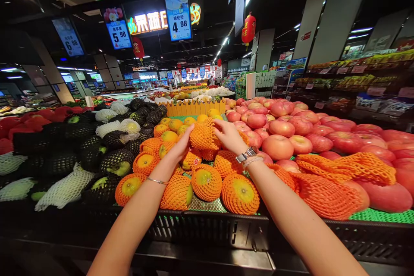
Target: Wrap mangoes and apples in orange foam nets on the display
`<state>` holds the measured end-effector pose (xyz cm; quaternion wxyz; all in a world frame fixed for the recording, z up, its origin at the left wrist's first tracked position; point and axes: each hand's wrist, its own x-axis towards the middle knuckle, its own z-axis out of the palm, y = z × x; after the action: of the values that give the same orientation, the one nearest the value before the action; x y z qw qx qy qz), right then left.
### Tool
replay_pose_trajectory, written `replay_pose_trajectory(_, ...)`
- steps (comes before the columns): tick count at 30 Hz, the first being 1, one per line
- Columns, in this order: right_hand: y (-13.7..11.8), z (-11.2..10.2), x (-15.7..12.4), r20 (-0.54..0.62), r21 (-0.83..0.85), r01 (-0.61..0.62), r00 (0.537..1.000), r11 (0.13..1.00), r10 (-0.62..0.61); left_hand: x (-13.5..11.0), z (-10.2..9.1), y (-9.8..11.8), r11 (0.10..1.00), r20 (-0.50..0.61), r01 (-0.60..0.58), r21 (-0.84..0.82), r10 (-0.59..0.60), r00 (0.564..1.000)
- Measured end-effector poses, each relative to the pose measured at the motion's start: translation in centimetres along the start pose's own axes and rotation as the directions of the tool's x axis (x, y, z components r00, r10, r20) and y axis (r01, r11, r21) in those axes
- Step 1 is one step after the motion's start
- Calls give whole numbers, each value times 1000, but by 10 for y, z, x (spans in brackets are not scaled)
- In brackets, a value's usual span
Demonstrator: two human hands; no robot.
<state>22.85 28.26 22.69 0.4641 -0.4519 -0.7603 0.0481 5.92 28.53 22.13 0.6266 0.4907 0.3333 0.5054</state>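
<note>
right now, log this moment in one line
left hand: holds orange | right hand: holds same orange | orange: netted, atop pile | apples: right of pile

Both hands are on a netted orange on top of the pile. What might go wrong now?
Lifting the netted orange may disturb those under it, so front oranges could roll over the low crate edge.
Held only between the left hand and right hand, it may slip and drop.

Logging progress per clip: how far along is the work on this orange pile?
Done: front oranges in orange foam nets sit stacked. In hand: left hand and right hand grip one netted orange atop the pile. Left: bare oranges behind; loose orange nets lie on the red apples.
</note>
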Motion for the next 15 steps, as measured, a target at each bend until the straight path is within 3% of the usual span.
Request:
replay_pose_trajectory(3, -1, -1, -2, 3, -1, 132, 991, 991, -132, 2, -1, -2, 999, 22, -7, -32, 8, 1000)
replay_pose_trajectory(8, -2, 0, -5, -13, 47, 277, 961, 960, -277, 4, -9, 2, 997, 29, 76, -16, -75, 997)
replay_pose_trajectory(15, 7, 8, -6, 176, -12, 273, 948, 962, -266, 0, -14, 5, 986, 130, 167, 8, -166, 977)
